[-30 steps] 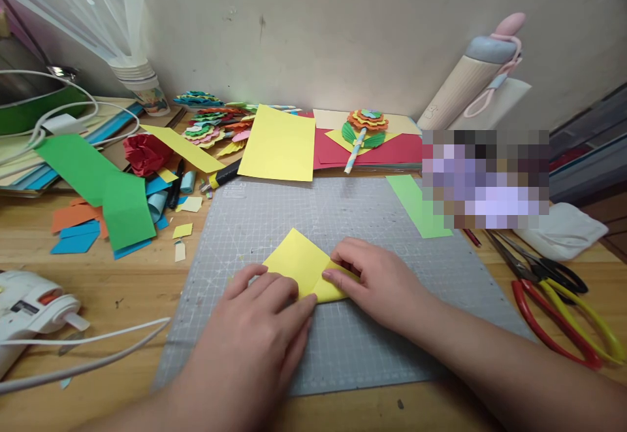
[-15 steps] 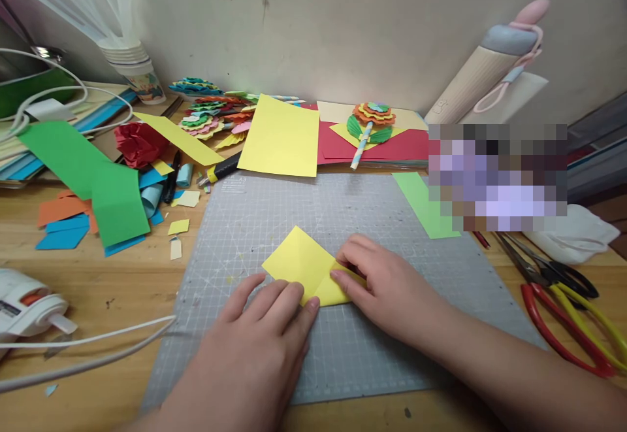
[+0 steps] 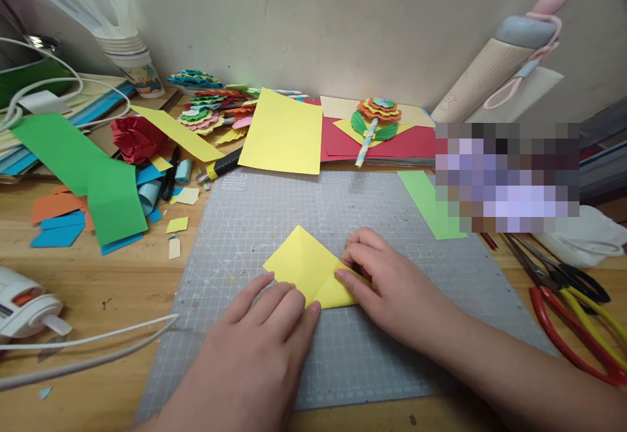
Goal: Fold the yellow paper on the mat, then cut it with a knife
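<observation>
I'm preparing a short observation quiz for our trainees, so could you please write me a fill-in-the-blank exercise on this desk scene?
1. The left hand and right hand both touch a folded paper whose colour is ____.
2. Seen from the wearer's side, the white glue gun lies to the ____ of the cutting mat.
3. The crumpled paper is ____.
4. The leaves on the striped-stem paper flower are ____.

Missing words: yellow; left; red; green.
</observation>
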Demonstrator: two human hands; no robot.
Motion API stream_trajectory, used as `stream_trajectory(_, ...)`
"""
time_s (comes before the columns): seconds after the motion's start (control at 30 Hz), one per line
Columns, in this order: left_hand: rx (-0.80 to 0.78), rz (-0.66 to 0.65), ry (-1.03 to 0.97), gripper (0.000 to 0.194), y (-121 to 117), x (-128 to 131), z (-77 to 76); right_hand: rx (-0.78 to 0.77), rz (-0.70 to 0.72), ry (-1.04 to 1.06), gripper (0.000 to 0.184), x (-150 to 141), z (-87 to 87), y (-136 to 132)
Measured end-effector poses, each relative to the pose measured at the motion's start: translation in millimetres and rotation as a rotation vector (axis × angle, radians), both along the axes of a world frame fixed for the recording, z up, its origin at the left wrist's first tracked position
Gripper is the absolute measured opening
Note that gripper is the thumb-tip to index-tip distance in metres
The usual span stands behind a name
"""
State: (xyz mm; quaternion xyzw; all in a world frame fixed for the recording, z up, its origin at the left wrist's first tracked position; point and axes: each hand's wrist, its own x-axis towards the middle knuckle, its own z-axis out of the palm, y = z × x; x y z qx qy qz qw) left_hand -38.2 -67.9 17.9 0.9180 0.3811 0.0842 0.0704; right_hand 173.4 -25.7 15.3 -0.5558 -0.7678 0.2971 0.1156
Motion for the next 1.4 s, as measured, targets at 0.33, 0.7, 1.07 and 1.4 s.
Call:
stream_trajectory(0.33,-0.018,0.011,0.034,0.035,-2.0,0.7,2.5,-0.023,-0.087,0.020,0.026,3.6,1.3,4.6)
stream_trajectory(0.7,-0.010,0.002,0.042,0.036,-3.5,0.0,3.7,-0.020,-0.105,0.011,0.027,0.5,0.7,5.1)
stream_trajectory(1.07,0.036,-0.013,-0.002,0.028,-4.0,-1.7,2.1,-0.001,-0.083,0.016,0.026,1.2,-0.6,4.3)
stream_trajectory(1.4,0.030,-0.017,-0.046,0.031,-2.2,-0.1,3.9,-0.023,-0.088,0.014,0.026,1.1,1.1,5.8)
